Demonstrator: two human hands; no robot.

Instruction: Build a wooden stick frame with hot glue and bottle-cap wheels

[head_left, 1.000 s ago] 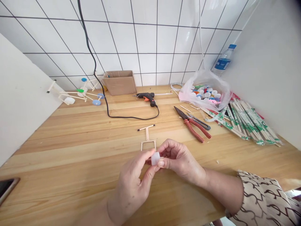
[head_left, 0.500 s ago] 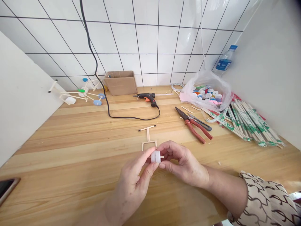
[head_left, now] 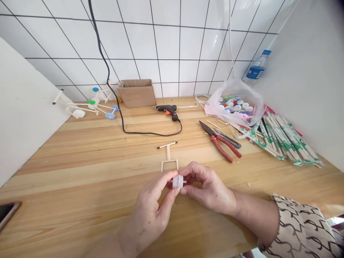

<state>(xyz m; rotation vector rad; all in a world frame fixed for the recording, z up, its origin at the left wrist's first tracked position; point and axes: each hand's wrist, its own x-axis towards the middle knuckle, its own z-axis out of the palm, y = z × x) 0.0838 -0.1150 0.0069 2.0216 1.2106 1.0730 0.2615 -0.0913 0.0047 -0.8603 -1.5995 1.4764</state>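
Between my two hands is a pair of white bottle caps (head_left: 177,181) set face to face, with a thin wooden stick (head_left: 185,182) poking out on the right. My left hand (head_left: 154,208) pinches the caps between thumb and forefinger. From the other side, my right hand (head_left: 206,188) grips them with its fingertips, close to the stick's end. Just beyond my fingers, a small frame of wooden sticks (head_left: 168,157) lies flat on the table, its crossbar tipped in black at both ends. My hands hide the near part of this frame.
Pliers (head_left: 219,141) and small snips (head_left: 228,138) lie to the right, before a bag of bottle caps (head_left: 233,104) and wrapped chopsticks (head_left: 287,139). Farther back are a glue gun (head_left: 169,111) with its cord, a cardboard box (head_left: 137,94) and a stick-and-cap model (head_left: 94,104). A phone (head_left: 8,213) sits at left.
The view has shifted very slightly. Both hands keep the same hold on the caps, which sit a touch lower in the picture.
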